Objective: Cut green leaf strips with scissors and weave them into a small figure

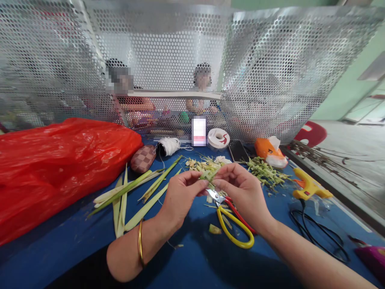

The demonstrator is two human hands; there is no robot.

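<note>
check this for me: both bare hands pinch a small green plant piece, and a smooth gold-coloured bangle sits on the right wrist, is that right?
Not quite: the smooth gold-coloured bangle sits on the left wrist, not the right, as the head view shows. The rest holds: the bare left hand and the bare right hand pinch a small green plant piece.

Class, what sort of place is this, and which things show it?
Probably a craft workshop: the blue table holds a yellow hot-glue gun, white thread and long green leaves.
</note>
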